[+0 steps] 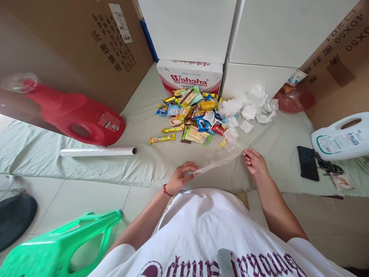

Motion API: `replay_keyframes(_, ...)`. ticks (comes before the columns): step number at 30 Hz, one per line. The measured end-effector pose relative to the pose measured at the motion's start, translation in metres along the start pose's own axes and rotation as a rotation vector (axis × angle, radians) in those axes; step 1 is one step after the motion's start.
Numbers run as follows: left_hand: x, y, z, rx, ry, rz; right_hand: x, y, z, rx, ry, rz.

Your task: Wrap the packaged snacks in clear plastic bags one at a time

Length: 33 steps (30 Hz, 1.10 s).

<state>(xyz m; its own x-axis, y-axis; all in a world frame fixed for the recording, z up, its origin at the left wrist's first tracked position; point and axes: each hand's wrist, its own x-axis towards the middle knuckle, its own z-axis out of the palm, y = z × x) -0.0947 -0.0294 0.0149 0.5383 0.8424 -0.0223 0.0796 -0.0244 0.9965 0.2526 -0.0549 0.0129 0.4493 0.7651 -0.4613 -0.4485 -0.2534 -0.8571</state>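
Note:
My left hand [182,177] and my right hand [253,161] each pinch one end of a thin clear plastic bag [220,158], stretched between them just above the pale sheet [144,161]. Beyond the bag lies a heap of wrapped snacks [193,115] in yellow, blue and green wrappers. To the right of the heap sit several crumpled clear bags [250,107]. A red cord is around my left wrist.
A red jug [72,115] and a roll of clear film [98,151] lie at left. A white jug [343,139], a black phone [308,163] and keys [327,165] are at right. Cardboard boxes [86,46] and a Wahaha carton [190,77] stand behind. A green plastic stool [57,246] is near left.

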Motion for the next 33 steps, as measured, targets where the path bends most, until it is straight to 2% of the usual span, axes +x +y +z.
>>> replay_keyframes(4, 0.002, -0.005, 0.001, 0.07, 0.013, -0.007, 0.004, 0.0, -0.003, -0.128, 0.021, -0.056)
replay_keyframes(8, 0.005, -0.008, 0.013, 0.097, 0.06, -0.034, -0.014, 0.0, -0.005, -0.338, 0.266, -0.351)
replay_keyframes(9, 0.005, -0.007, 0.017, 0.106, 0.068, -0.02, -0.025, 0.001, -0.005, -0.387, 0.283, -0.381)
replay_keyframes(10, 0.006, -0.005, 0.02, 0.118, 0.072, 0.005, -0.037, 0.003, -0.006, -0.422, 0.243, -0.341)
replay_keyframes(11, 0.006, -0.003, 0.023, 0.136, 0.07, 0.038, -0.051, 0.005, -0.005, -0.437, 0.151, -0.23)
replay_keyframes(14, 0.006, 0.004, 0.032, 0.208, 0.031, 0.149, -0.089, 0.019, 0.002, -0.387, -0.174, 0.241)
replay_keyframes(16, 0.006, 0.006, 0.037, 0.244, 0.0, 0.216, -0.104, 0.031, 0.008, -0.319, -0.272, 0.405)
replay_keyframes(18, 0.006, 0.005, 0.04, 0.26, -0.027, 0.257, -0.11, 0.04, 0.014, -0.246, -0.329, 0.451)
replay_keyframes(20, 0.005, 0.002, 0.041, 0.234, -0.07, 0.229, -0.111, 0.046, 0.018, -0.185, -0.369, 0.457)
replay_keyframes(24, 0.003, -0.005, 0.039, -0.062, -0.145, -0.012, -0.108, 0.049, 0.019, -0.163, -0.37, 0.434)
replay_keyframes(27, 0.006, -0.007, 0.035, -0.369, -0.003, -0.19, -0.107, 0.048, 0.015, -0.202, -0.369, 0.413)
replay_keyframes(30, 0.016, -0.006, 0.028, -0.511, 0.306, -0.329, -0.106, 0.051, 0.008, -0.295, -0.337, 0.363)
replay_keyframes(33, 0.027, -0.006, 0.014, -0.521, 0.648, -0.435, -0.108, 0.056, -0.004, -0.453, -0.317, 0.305)
